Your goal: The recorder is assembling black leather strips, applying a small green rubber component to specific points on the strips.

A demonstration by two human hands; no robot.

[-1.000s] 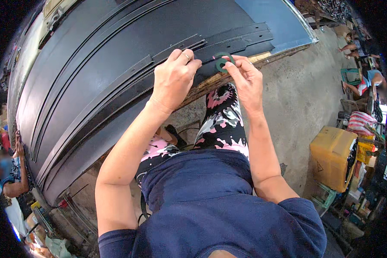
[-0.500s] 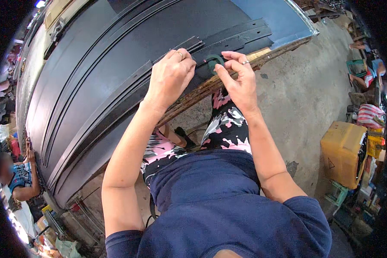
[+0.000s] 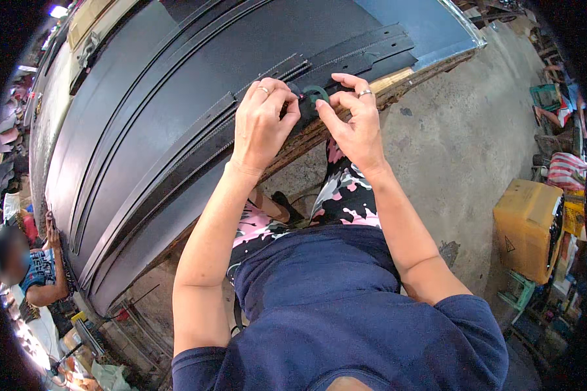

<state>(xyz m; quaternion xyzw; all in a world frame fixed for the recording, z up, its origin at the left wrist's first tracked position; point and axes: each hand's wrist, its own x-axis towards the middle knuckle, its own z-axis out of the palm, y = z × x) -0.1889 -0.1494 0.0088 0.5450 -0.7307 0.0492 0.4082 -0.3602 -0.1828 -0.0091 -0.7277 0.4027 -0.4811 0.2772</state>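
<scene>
Round dark-green ring (image 3: 316, 87) over long, black, rough-edged strips (image 3: 365, 49)
Right hand (image 3: 359, 127) fingers pinch it, nearer the left hand (image 3: 261, 124) than before; left fingers bunched, grip unclear

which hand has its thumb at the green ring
The right hand: its thumb tip is at the green ring; the left hand has its thumb clear.

Stained grey concrete floor (image 3: 437, 150), bright lamp (image 3: 59, 11)

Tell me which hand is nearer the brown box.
The right hand is nearer, above and left of the brown box in the picture; the left hand is farther left.
</scene>
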